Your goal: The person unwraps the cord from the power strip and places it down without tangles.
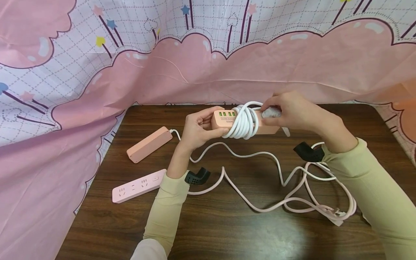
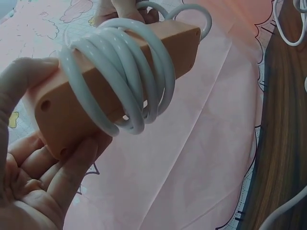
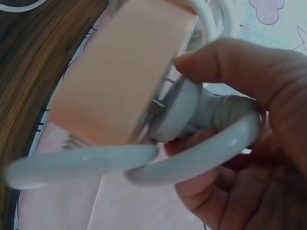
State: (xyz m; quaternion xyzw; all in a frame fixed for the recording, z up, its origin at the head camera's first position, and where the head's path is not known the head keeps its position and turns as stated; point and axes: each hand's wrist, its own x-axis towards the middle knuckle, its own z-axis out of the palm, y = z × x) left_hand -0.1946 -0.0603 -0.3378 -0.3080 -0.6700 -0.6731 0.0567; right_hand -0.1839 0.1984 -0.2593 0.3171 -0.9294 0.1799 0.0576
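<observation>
A peach power strip (image 1: pixel 267 129) with green USB ports is held up over the table, its white cord (image 1: pixel 241 124) wound in several turns around the middle. My left hand (image 1: pixel 197 129) grips its left end, thumb and fingers on opposite sides. At the other end my right hand (image 1: pixel 297 110) pinches the cord's white plug (image 3: pixel 184 112) between thumb and fingers. In the right wrist view, the plug's metal prongs point at the strip's face, right at its surface. A loop of cord (image 3: pixel 81 165) hangs off the plug past the strip's end.
On the brown wooden table (image 1: pixel 227 231) lie a second peach strip (image 1: pixel 149 144) with a thin white cord and a pink power strip (image 1: pixel 138 186). Their cords trail rightward into a loose tangle (image 1: pixel 320 207) beneath my right arm. A patterned pink cloth (image 1: pixel 208 72) hangs behind.
</observation>
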